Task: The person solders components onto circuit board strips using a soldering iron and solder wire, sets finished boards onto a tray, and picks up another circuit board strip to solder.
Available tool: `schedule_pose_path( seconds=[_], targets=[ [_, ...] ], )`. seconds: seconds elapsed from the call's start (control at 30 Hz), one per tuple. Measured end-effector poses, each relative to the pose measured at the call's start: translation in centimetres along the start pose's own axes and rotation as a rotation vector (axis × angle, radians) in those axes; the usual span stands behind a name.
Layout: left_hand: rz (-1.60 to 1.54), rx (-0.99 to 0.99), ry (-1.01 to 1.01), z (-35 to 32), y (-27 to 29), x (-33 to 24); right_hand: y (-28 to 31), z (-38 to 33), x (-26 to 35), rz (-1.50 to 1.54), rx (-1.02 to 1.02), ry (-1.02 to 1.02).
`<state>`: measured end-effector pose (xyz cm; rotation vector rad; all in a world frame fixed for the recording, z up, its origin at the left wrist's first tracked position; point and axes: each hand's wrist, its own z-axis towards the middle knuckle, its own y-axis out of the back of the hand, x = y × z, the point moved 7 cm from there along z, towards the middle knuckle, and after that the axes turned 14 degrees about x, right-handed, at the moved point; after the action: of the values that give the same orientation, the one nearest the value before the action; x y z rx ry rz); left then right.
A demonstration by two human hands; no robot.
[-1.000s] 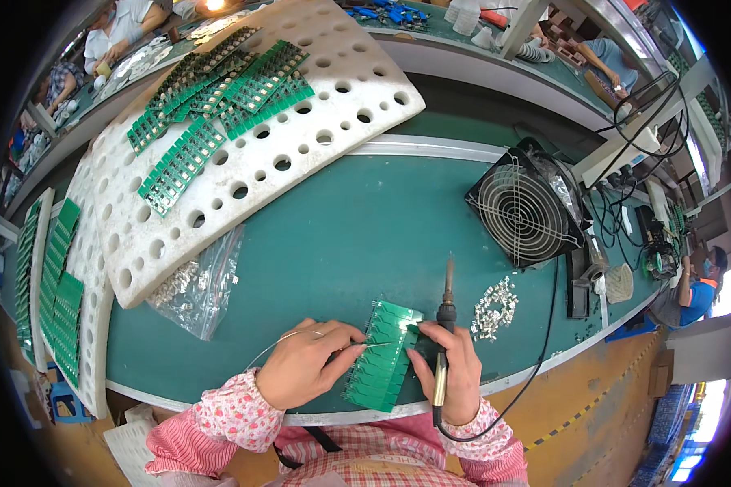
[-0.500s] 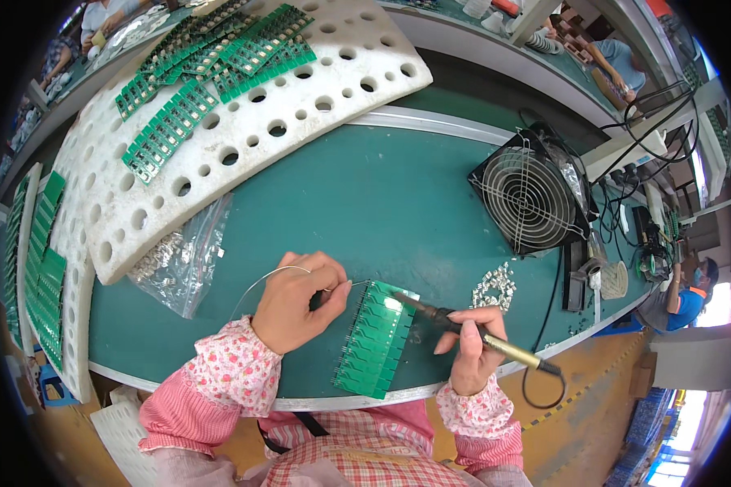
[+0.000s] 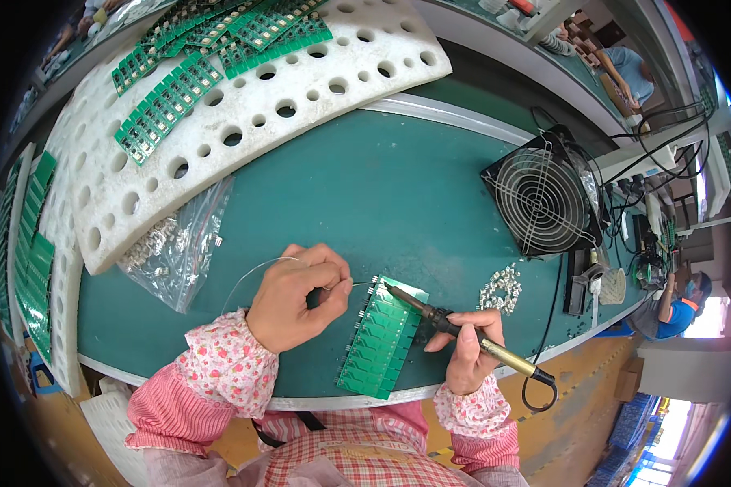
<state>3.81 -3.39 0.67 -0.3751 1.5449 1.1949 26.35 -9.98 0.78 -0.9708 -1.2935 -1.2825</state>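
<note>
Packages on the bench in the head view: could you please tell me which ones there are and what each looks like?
Clear plastic bag: on the green bench, left of the left hand, crumpled, holding small pale parts.
Cardboard boxes: on the floor at right, brown.
No labels, signs or screens clearly visible.

Probably electronics workshop: circuit boards point(image 3: 379, 338), soldering iron point(image 3: 463, 333)

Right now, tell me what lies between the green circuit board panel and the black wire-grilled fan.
In the head view, a small pile of pale metal parts lies between green circuit board panel and black wire-grilled fan.

Green circuit-board panel point(image 3: 382, 339) flat on table; soldering iron point(image 3: 455, 329) tip touching it.
</note>
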Motion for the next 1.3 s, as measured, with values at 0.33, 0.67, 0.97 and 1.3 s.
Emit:
schedule_pose_path(
  seconds=[0.33,0.67,0.97,1.3],
  targets=[
    [0.041,-0.016,-0.013,0.0,-0.2,0.0,-0.6,0.3,0.4,-0.139,0.061,0.011],
    [0.094,-0.056,-0.034,-0.1,-0.2,-0.1,-0.2,-0.3,0.6,-0.191,-0.016,0.077],
    [0.087,-0.064,-0.023,-0.1,-0.2,0.0,-0.1,-0.8,0.6,-0.194,-0.074,0.162],
    [0.098,-0.057,-0.057,0.1,-0.4,-0.1,-0.3,-0.5,0.2,-0.184,-0.007,0.145]
  ],
)
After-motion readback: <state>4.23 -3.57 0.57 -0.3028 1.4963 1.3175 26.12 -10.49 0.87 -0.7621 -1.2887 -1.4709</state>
